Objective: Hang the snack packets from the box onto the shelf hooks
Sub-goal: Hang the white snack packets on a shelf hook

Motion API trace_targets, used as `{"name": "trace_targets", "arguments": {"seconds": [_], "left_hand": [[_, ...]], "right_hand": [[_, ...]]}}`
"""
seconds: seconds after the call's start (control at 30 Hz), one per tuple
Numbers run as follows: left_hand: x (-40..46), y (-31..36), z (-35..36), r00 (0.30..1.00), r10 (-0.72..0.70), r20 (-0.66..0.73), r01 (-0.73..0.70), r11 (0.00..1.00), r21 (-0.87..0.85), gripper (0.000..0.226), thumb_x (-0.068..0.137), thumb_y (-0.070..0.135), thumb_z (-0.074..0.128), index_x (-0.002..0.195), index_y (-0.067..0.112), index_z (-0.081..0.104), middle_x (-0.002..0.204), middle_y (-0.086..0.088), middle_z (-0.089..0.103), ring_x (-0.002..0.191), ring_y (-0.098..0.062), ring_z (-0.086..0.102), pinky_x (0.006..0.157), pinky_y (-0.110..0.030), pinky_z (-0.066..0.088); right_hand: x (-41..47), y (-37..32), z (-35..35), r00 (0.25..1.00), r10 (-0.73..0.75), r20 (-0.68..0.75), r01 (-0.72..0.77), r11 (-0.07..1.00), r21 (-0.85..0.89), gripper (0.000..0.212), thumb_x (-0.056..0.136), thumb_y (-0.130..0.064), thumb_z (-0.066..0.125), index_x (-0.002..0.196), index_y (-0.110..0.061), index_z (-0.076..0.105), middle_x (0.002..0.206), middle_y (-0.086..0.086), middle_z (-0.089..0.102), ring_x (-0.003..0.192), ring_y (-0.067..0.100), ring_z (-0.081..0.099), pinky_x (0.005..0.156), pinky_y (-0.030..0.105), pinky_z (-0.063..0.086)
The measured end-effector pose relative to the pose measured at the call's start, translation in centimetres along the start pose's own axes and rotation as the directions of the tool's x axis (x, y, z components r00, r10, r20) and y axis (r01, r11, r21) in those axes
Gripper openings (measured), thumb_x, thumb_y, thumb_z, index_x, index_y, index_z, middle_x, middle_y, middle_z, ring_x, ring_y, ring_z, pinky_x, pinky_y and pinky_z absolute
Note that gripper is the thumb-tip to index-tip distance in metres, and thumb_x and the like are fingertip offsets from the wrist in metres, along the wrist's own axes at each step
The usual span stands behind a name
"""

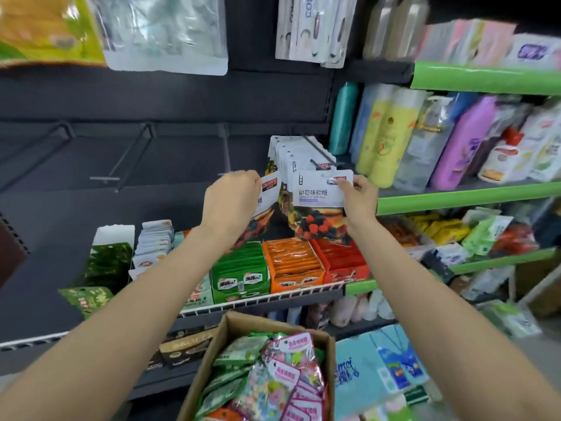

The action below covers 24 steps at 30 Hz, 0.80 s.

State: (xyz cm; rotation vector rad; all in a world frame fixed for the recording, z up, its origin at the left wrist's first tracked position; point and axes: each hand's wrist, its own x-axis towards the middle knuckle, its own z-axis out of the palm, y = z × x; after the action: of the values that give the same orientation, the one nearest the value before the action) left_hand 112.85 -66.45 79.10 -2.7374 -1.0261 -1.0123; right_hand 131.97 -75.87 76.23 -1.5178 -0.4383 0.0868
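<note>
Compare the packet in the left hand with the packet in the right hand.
The left hand pinches the left packet, which is turned edge-on with its front mostly hidden; the right hand holds the right packet facing the camera, its berry picture showing. Both are white-topped packets held beside the filled hook.

Wire-edged shelf (261, 299) under green, orange cartons (293, 262)

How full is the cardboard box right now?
Still well stocked. The cardboard box holds a heap of green and pink snack packets reaching close to its rim; its bottom is hidden.
</note>
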Motion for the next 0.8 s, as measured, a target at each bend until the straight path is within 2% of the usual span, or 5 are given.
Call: {"name": "trace_targets", "arguments": {"seconds": [0.2,0.43,0.6,0.7,0.8], "left_hand": [[2.3,0.9,1.4,0.999,0.029,0.032,-0.029,0.999,0.027,0.019,0.095,0.006,0.047,0.101,0.006,0.065,0.091,-0.01,0.068,0.081,-0.032,0.063,0.067,-0.043,0.053],[3.4,1.6,2.4,0.999,0.033,0.042,-0.032,0.999,-0.022,0.017,0.094,0.004,0.047,0.096,0.006,0.064,0.083,-0.01,0.067,0.074,-0.033,0.062,0.066,-0.046,0.054],[4.0,1.7,2.9,0.998,0.05,0.044,-0.049,0.998,-0.033,0.019,0.095,0.008,0.045,0.093,0.006,0.064,0.082,-0.009,0.066,0.072,-0.033,0.061,0.065,-0.045,0.053],[4.2,1.9,3.0,0.997,0.056,0.061,-0.053,0.997,-0.054,0.02,0.097,0.011,0.044,0.094,0.007,0.063,0.083,-0.009,0.066,0.073,-0.033,0.061,0.066,-0.045,0.053],[4.3,2.0,3.0,0.994,0.064,0.087,-0.057,0.996,-0.074,0.024,0.098,0.017,0.042,0.095,0.009,0.064,0.083,-0.007,0.066,0.074,-0.031,0.061,0.068,-0.044,0.053]], "right_hand": [[2.6,0.6,0.8,1.0,-0.023,-0.018,0.022,0.998,-0.05,0.025,0.087,-0.015,0.059,0.064,-0.018,0.05,0.064,0.0,0.048,0.061,0.013,0.039,0.062,0.028,0.032],[3.1,0.9,0.5,0.992,-0.1,-0.077,0.087,0.985,-0.151,0.013,0.088,-0.016,0.057,0.087,-0.005,0.062,0.075,0.004,0.053,0.067,0.016,0.043,0.054,0.027,0.029],[4.3,1.1,1.0,0.995,-0.096,-0.027,0.087,0.966,-0.243,0.022,0.089,-0.02,0.061,0.069,-0.015,0.052,0.061,-0.003,0.046,0.059,0.014,0.04,0.05,0.026,0.025],[5.7,1.1,2.1,0.995,-0.096,0.001,0.09,0.931,-0.355,0.025,0.088,-0.021,0.063,0.069,-0.01,0.05,0.061,-0.002,0.042,0.067,0.019,0.042,0.057,0.026,0.024],[6.8,1.0,3.4,0.997,-0.076,0.005,0.071,0.915,-0.398,0.011,0.088,-0.013,0.061,0.09,-0.002,0.062,0.081,0.006,0.056,0.082,0.022,0.051,0.068,0.025,0.033]]}}
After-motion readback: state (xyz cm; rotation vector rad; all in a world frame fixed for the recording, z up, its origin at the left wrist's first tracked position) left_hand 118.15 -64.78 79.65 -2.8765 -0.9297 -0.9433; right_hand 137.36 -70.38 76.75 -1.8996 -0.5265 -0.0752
